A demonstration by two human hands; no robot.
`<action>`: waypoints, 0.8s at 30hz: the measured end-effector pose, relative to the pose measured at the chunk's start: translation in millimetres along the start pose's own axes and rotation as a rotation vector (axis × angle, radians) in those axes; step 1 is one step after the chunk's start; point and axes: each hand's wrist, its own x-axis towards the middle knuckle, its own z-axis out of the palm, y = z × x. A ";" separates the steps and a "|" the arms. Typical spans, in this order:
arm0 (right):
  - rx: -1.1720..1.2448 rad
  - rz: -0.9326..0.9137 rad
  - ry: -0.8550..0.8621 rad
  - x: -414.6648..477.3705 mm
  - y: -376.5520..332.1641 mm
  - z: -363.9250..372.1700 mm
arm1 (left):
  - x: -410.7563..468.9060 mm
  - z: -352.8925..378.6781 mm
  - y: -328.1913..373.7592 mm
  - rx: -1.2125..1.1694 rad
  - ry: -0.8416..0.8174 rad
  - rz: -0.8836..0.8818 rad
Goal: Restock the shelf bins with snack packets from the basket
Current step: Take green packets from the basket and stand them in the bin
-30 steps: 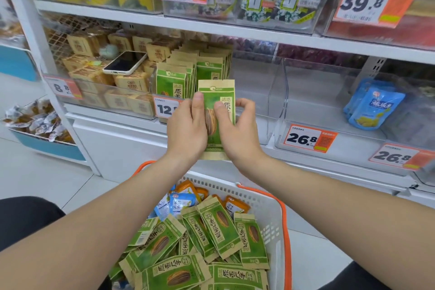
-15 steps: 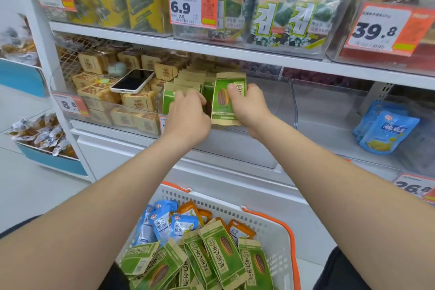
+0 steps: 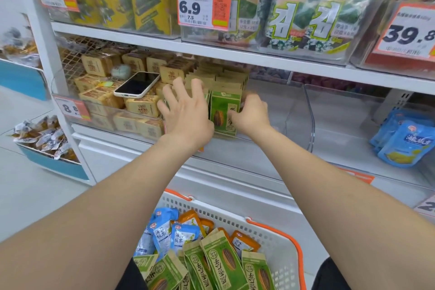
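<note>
Green paper snack packet with a seed picture (image 3: 226,113) stands upright at the front of the clear plastic shelf bin (image 3: 299,110), against the row of matching packets behind. Right hand (image 3: 250,113) has its grip pinched on the packet's right edge; left hand (image 3: 186,110) is spread flat with fingers apart, pressing the row back, holding nothing. To do it well: keep the row pushed back, seat the packet squarely, face forward, then let go. White plastic basket with orange rim (image 3: 277,240) below holds more green, blue and orange packets.
</note>
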 end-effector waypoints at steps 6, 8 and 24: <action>-0.094 0.048 -0.003 5.7 -3.8 8.4 | 2.6 6.1 -3.2 -0.050 -0.028 -0.023; -0.080 0.090 -0.006 7.7 -6.2 9.9 | 2.6 6.5 -3.3 -0.065 -0.028 -0.029; -0.123 0.128 -0.189 11.4 -13.7 16.3 | -0.5 1.6 -5.8 -0.172 -0.061 -0.031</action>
